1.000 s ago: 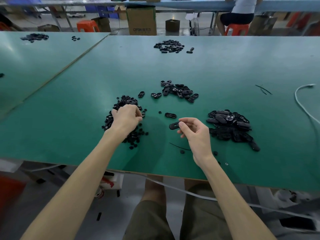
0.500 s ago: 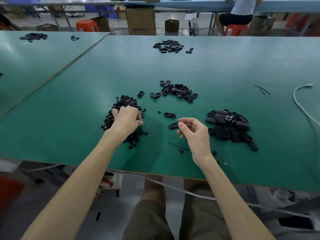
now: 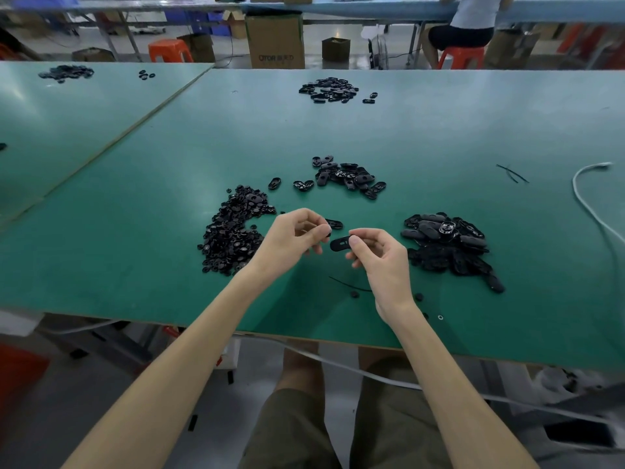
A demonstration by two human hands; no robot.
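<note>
**Small part to be fitted to an oval shell**

Head view: an oval black shell (image 3: 340, 244) is pinched at its right end between thumb and forefinger of the right hand (image 3: 382, 262). It is held above the green table (image 3: 439, 130), between 2 piles. A small black part (image 3: 328, 233), mostly hidden, appears to be pinched in the fingertips of the left hand (image 3: 291, 242), just left of the shell. The pile of small round parts (image 3: 233, 231) lies to the left, the pile of oval shells (image 3: 446, 245) to the right. For a clean fit, the shell should be kept level, the part lined up with its hole before being pressed, and the grip kept clear of the opening.
</note>
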